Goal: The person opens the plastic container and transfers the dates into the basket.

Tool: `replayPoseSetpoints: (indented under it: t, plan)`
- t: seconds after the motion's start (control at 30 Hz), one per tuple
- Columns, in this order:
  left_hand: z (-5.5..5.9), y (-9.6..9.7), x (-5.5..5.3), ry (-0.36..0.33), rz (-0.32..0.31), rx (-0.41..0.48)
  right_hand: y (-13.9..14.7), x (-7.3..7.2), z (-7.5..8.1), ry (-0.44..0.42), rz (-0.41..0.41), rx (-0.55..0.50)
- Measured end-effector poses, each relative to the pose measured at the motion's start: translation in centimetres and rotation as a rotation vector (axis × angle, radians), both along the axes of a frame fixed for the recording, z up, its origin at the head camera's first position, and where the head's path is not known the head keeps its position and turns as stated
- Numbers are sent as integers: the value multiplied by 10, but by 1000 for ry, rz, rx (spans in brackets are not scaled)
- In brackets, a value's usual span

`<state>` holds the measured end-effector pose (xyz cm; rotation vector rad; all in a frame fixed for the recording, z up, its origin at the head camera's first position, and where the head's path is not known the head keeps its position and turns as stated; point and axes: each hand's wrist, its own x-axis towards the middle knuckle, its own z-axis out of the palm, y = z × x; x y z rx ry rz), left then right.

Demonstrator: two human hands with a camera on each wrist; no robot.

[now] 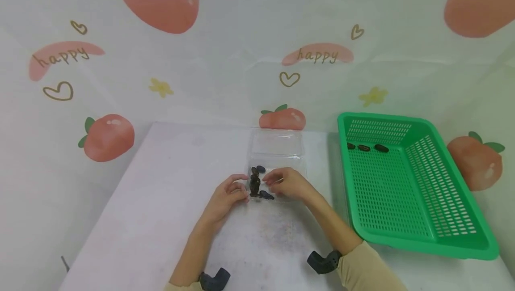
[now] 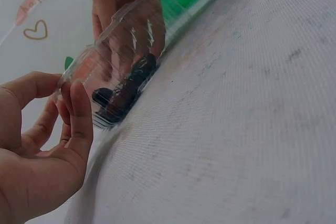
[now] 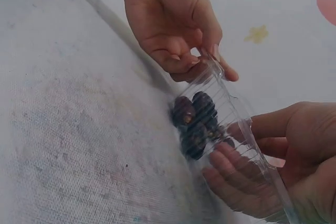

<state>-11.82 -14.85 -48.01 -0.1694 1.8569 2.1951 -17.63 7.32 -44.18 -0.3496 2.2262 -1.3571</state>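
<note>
Watching the dark oval pieces (image 1: 255, 184) now, just below centre in the head view: wrinkled, faintly glossy, bunched along the left side of a clear plastic box (image 1: 291, 162). On the box's left edge, my left hand (image 1: 228, 195) has a pinch; I'd keep it light, since that thin, ribbed wall looks apt to flex. And here's my right hand (image 1: 290, 183), reaching in from the right, fingertips close beside the bunch; whether they grasp a piece, I can't tell. I'd work low and gently, spreading pieces instead of stacking them. Above, the see-through lid (image 1: 277, 142) lies folded back. Over at right of frame, a slotted green basket (image 1: 422, 243), three similar pieces (image 1: 364, 148) near its upper left. Underneath, stained, woven white cloth (image 3: 79, 129); behind, a creased, fruit-printed backdrop (image 1: 225, 58).
</note>
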Motion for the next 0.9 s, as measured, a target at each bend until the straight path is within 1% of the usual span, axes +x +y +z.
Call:
replayPoseSetpoints:
  t: [0.17, 0.33, 0.47, 0.73, 0.9]
  plan:
    - [2, 0, 0, -5, -3, 8, -3, -2, 1, -35, 21, 57]
    - [2, 1, 0, -5, -1, 12, -3, -3, 0, -65, 35, 86]
    - [0, 0, 0, -5, 4, 22, -3, -5, -2, -57, 72, 86]
    - [0, -1, 0, -2, -5, 34, -4, -9, -9, -8, 166, 77]
    - [-1, -1, 0, -16, -12, 20, -4, -7, -13, -13, 199, 75]
